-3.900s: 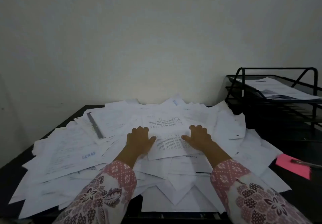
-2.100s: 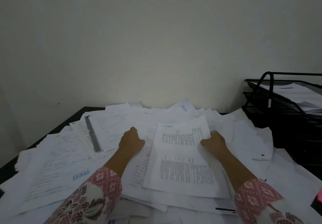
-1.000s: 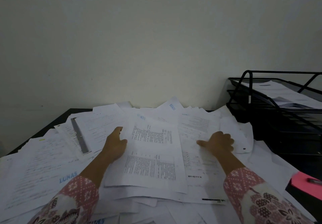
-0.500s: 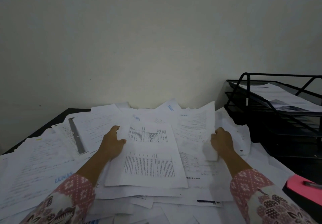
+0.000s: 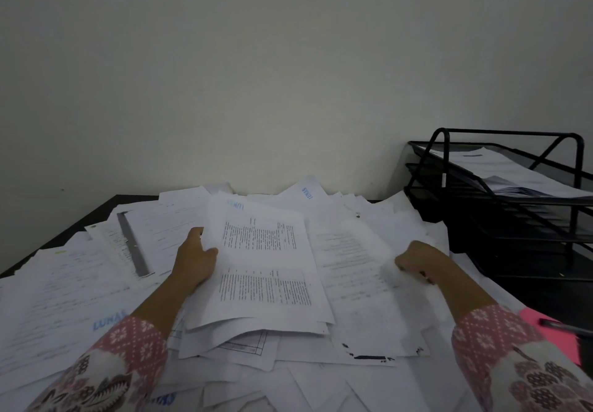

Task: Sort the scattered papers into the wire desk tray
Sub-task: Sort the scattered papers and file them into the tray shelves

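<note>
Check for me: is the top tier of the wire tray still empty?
No, a stack of white sheets already lies in the top tier of the wire tray.

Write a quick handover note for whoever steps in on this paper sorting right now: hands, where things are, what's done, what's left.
Left hand: grips the left edge of the printed sheets on top of the pile.
Right hand: fingers curled, pinching the edge of a sheet lying beside them.
Wire desk tray: at the table's far right; its top tier already holds some papers.
Loose papers cover most of the table, with a grey ruler lying on them at the left.
Done: a few papers filed. Left: nearly the whole pile.
</note>
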